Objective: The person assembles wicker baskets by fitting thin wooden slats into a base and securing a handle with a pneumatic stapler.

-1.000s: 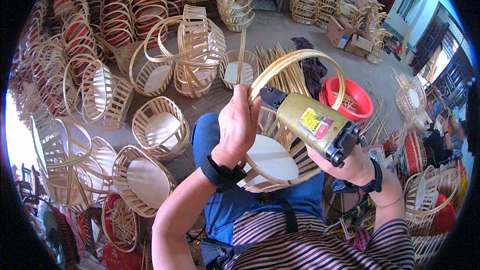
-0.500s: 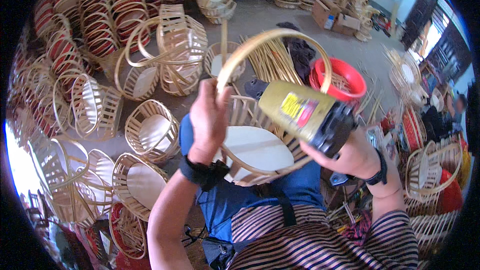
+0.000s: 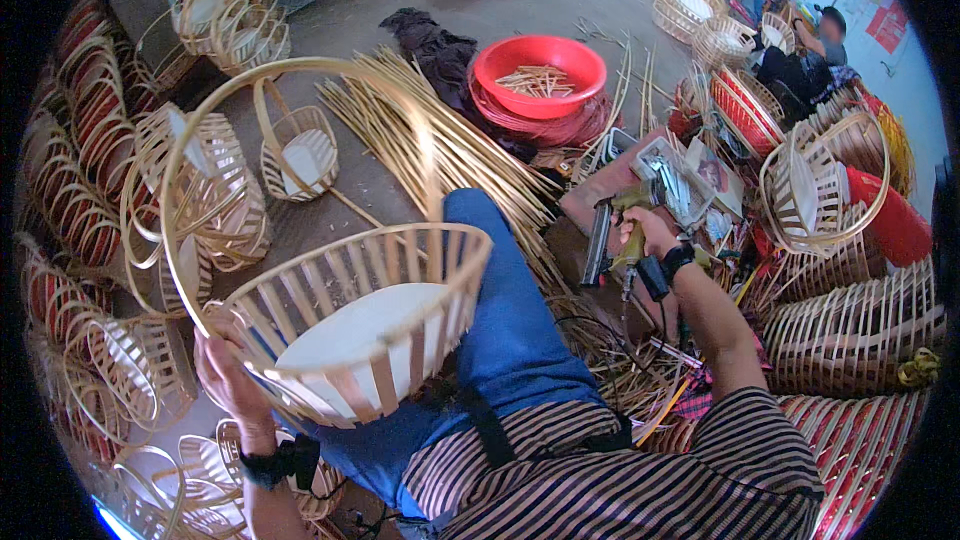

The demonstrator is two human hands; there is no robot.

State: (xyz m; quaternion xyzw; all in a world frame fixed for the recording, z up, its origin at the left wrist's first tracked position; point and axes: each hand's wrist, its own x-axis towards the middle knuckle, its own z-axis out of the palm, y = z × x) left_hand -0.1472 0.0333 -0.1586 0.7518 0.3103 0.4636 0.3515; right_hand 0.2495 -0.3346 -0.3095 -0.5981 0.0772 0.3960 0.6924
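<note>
A woven bamboo basket (image 3: pixel 384 383) with a tall hooped handle and a pale flat base rests over my lap, tilted toward me. My left hand (image 3: pixel 230 375) is closed on its left end, near the foot of the handle; the far side of my grip is hidden by the basket. Off to the right, the fingers of my right hand (image 3: pixel 652 232) wrap round an olive-green nail gun (image 3: pixel 626 265) with a long dark magazine. It is held low over a cluttered work surface, apart from the basket.
Cut bamboo strips (image 3: pixel 440 130) lie ahead beside a red basin (image 3: pixel 540 100) of short sticks. A clear tray (image 3: pixel 668 180) of small parts sits beyond the nail gun. Stacked baskets (image 3: pixel 95 140) crowd the left; more baskets (image 3: pixel 850 330) stand right. Another person (image 3: pixel 830 35) is far right.
The nail gun has moved from beside the basket's handle out to the right in my right hand. My left hand has shifted lower on the basket, and the view has turned right.
</note>
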